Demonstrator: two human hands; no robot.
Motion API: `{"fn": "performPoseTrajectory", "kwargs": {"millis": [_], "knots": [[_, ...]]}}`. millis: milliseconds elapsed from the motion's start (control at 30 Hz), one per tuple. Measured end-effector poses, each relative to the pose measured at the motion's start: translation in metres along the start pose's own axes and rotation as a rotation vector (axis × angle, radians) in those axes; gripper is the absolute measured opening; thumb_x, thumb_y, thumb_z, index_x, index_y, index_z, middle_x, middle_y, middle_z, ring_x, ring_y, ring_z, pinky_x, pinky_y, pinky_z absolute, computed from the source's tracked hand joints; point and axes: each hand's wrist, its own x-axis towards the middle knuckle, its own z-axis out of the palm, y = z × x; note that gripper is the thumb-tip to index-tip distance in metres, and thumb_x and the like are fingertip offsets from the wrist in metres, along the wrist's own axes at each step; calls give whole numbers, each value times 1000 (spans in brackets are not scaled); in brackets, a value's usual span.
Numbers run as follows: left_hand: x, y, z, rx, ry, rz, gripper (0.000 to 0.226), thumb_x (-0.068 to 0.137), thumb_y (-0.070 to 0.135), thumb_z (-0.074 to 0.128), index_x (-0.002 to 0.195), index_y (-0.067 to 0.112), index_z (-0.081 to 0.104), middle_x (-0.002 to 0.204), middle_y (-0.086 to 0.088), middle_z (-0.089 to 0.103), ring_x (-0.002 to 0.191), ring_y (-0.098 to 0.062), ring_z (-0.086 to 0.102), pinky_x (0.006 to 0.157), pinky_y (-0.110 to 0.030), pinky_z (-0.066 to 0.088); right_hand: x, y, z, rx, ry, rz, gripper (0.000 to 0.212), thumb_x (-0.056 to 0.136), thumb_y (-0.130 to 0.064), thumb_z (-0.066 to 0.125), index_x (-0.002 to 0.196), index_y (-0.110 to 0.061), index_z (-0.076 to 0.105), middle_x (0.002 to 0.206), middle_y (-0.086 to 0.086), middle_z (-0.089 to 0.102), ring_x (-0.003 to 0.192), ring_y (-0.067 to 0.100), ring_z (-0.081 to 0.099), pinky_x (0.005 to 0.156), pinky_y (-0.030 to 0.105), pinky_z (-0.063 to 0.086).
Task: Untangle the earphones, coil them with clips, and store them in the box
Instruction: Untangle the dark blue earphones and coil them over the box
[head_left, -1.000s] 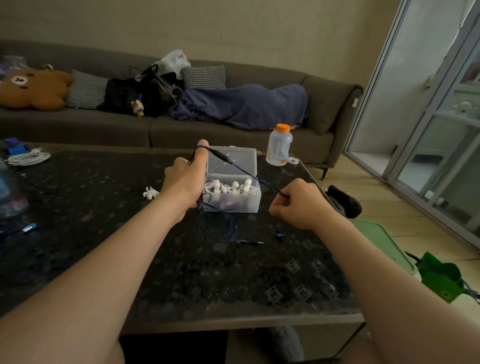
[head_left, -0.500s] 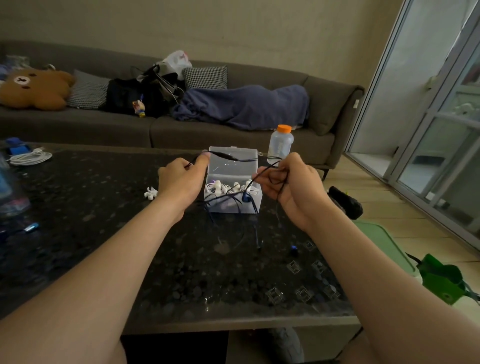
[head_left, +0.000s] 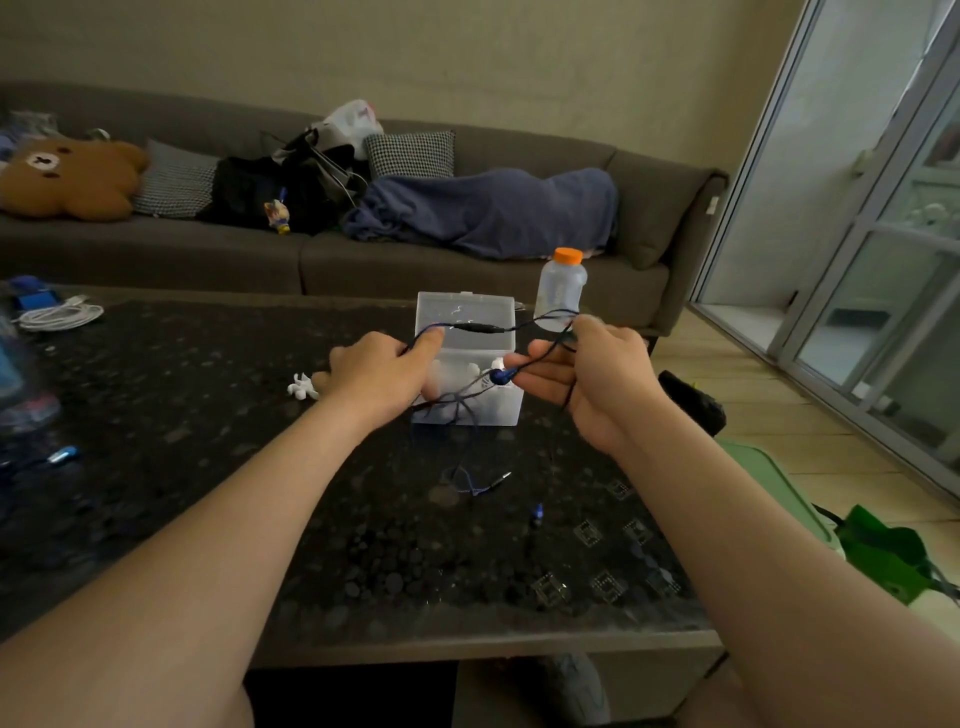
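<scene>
Fingers (head_left: 430, 336) of the left hand (head_left: 379, 376) pinched the dark earphones (head_left: 475, 327) at nine o'clock of the inline remote. The right hand (head_left: 592, 384), at three o'clock, gripped further loops, with a blue earbud (head_left: 500, 376) by its fingertips. The tangle hung before the open box (head_left: 467, 309), and the plug (head_left: 500, 477) lay on the worktop (head_left: 208, 467) toward six o'clock. Untangling looked to be the step in hand. The next move probably called for teasing the lower knot apart.

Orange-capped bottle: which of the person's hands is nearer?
Right. The right hand, gripping the earphone cable, sits just in front of the bottle; the left hand is farther left, beyond the clear box.
</scene>
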Motion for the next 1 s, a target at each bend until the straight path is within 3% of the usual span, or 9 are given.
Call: {"fn": "performPoseTrajectory", "kwargs": {"millis": [100,267,400,500,633,733,833,900,1000], "knots": [[-7,9,-4,66,-11,27,84,105,72,22,71,24,82,100,4,52,141,-35,34,117,-60,21,3,-2,1,-146,73,136,5,115,-15,35,118,-15,38,86,14,69,71,29,78,60,38,65],[0,6,1,67,170,50,81,109,64,23,69,19,77,91,0,64,126,-32,46,106,-55,27,8,2,-1,-612,150,112,9,110,-16,49,106,-10,54,87,11,66,65,19,69,51,32,56],[3,6,0,104,267,66,72,111,58,30,74,15,75,80,1,57,121,-32,48,101,-50,27,10,4,-1,-685,167,55,10,110,-17,49,110,-11,57,89,11,64,60,17,61,43,26,43],[3,2,2,111,242,83,58,109,50,41,75,18,75,83,0,62,112,-26,45,92,-45,22,10,8,-2,-689,139,41,13,107,-17,51,103,-7,59,87,10,61,61,18,56,52,30,44],[0,2,0,-108,140,124,45,100,38,58,68,10,70,63,2,61,80,-21,56,83,-42,39,10,12,-13,-1227,230,-244,17,106,-28,52,102,-12,55,89,5,58,73,20,56,57,29,38],[-6,9,-9,-434,-57,63,37,95,31,57,65,12,66,61,1,54,66,-17,49,68,-36,40,5,13,-18,-1474,139,-98,22,103,-26,61,119,-12,55,116,11,59,105,33,61,88,44,53],[-5,9,-16,-480,-364,56,37,98,32,47,86,13,77,71,-1,52,64,-14,40,60,-33,32,9,20,-20,-1667,48,-23,39,94,-29,73,126,-15,57,133,15,56,125,40,55,108,55,46],[-4,7,-13,-425,-515,106,37,99,25,44,97,11,78,72,-1,51,60,-13,39,57,-31,31,15,25,-16,-1564,-78,-162,56,89,-29,78,138,-17,52,138,11,56,126,33,56,106,51,51],[-6,9,-8,-403,-617,170,26,92,21,48,95,7,70,72,-2,53,61,-12,41,55,-29,31,14,31,-4,-968,-410,-276,63,96,-22,73,152,-26,43,129,7,69,107,16,70,91,36,62]]}}
